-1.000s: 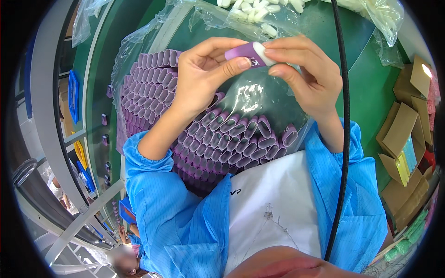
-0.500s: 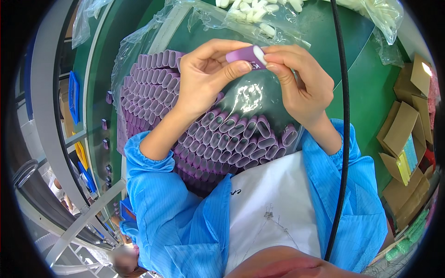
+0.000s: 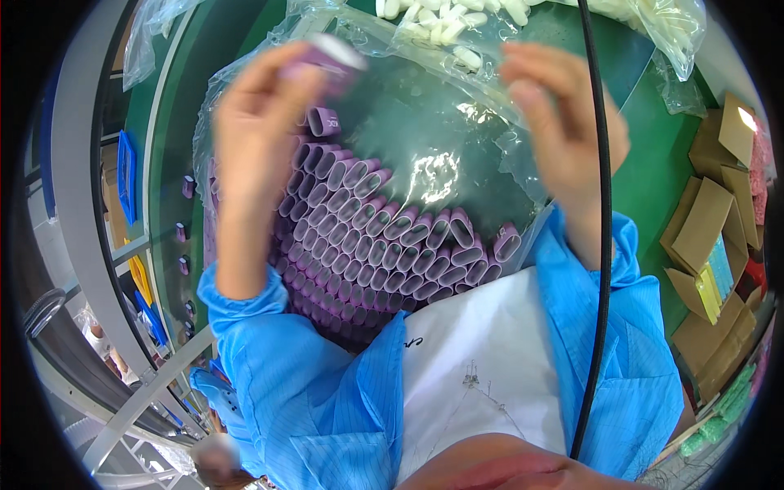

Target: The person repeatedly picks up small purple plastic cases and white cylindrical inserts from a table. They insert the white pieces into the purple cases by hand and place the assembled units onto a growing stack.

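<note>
My left hand [image 3: 260,110] is closed round a purple oval tube [image 3: 333,69], with a white piece at its upper end; both are blurred by motion. Away to the right, my right hand [image 3: 567,110] has its thumb and fingers apart, with nothing visible between them. Below my hands, many purple oval tubes [image 3: 359,245] stand packed in rows, their hollow ends facing up. One loose tube [image 3: 324,122] lies beside my left wrist. Small white pieces [image 3: 445,20] are heaped on clear plastic at the far edge, nearest my right hand.
Clear plastic sheeting [image 3: 392,98] covers part of the green table [image 3: 645,180]. A black cable [image 3: 604,245] hangs down in front of my right arm. Cardboard boxes [image 3: 698,237] stand at the right. Several small purple pieces [image 3: 181,232] sit along a green strip at the left.
My hands have parted. The left has swung left with the purple tube; the right has let go of its white end and moved up and right.
</note>
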